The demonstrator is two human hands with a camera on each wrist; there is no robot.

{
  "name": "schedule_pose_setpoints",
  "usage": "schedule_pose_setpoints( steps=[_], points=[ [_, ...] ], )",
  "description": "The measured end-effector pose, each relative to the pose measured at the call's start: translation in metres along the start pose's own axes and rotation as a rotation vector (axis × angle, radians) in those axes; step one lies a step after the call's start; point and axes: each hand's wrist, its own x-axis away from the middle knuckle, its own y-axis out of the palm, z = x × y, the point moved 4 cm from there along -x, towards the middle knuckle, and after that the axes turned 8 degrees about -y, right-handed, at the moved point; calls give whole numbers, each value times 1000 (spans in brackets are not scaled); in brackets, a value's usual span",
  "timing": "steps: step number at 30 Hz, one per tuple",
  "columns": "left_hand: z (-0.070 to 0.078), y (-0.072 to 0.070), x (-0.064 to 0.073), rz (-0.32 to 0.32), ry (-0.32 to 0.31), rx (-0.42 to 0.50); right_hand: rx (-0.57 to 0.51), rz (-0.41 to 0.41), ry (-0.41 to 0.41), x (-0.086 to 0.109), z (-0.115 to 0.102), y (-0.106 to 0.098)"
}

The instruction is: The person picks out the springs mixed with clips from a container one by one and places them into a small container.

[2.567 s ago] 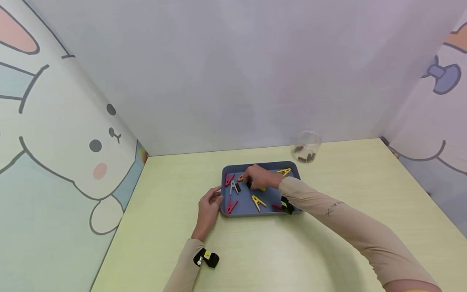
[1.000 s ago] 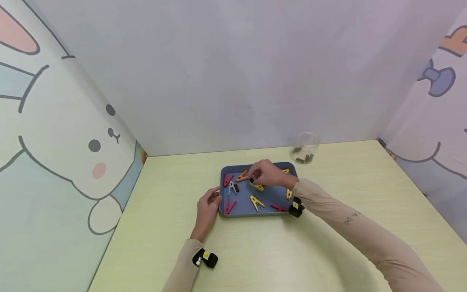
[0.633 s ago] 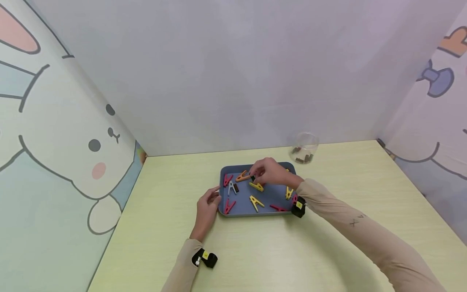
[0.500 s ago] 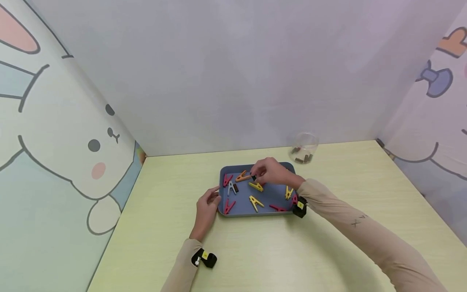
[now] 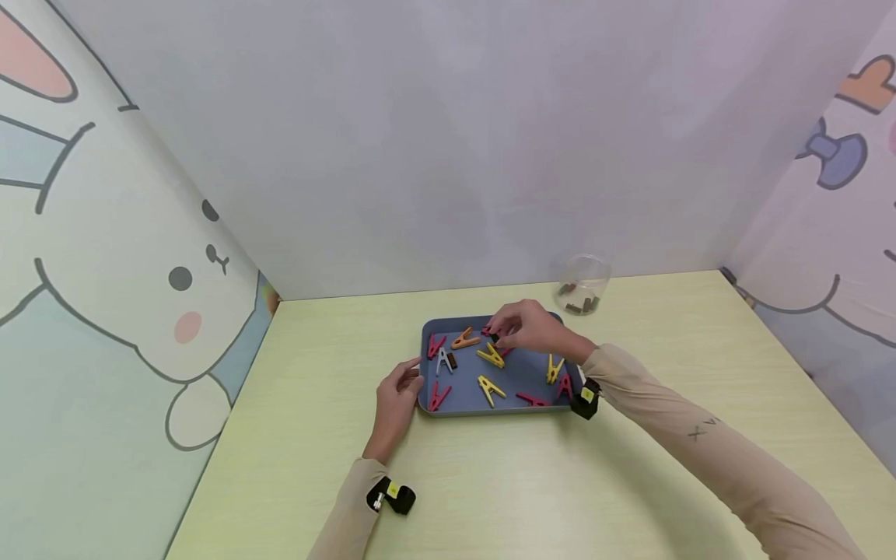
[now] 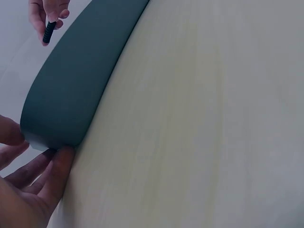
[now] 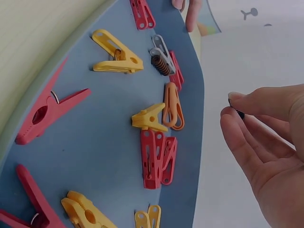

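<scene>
My right hand (image 5: 530,325) is raised over the back of the blue-grey tray (image 5: 465,413). Thumb and fingertips pinch a small black ribbed cylinder (image 6: 49,32), mostly covered by the fingers in the right wrist view. At the tray's left side, my left hand (image 5: 397,400) rests its fingertips against the outer wall near the corner. Spread in the tray are several red, yellow, orange and grey clothespins, among them a yellow clothespin (image 7: 118,54) and an orange clothespin (image 7: 173,107). A brown ribbed cylinder (image 7: 162,65) lies against the grey clothespin (image 7: 163,47).
Behind the tray, to the right, a clear round container (image 5: 585,284) holds several small dark brown pieces. The pale wooden table (image 5: 490,482) meets a white wall (image 5: 448,155) at the back, with cartoon-printed walls at both sides.
My right hand has risen out of the tray with the black ribbed cylinder and drawn back toward the right, uncovering clothespins beneath it. The left hand has stayed at the tray's side.
</scene>
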Motion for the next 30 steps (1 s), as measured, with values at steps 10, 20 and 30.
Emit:
schedule_pose_setpoints(
  steps=[10, 20, 30],
  points=[
    [0, 0, -1, -4, 5, 0, -15, 33, -17, 7, 1, -7],
    [0, -1, 0, -3, 5, -4, 12, 76, -21, 16, -29, -20],
    [1, -1, 2, -2, 3, -15, -78, 87, 14, 22, -32, -29]
  ],
)
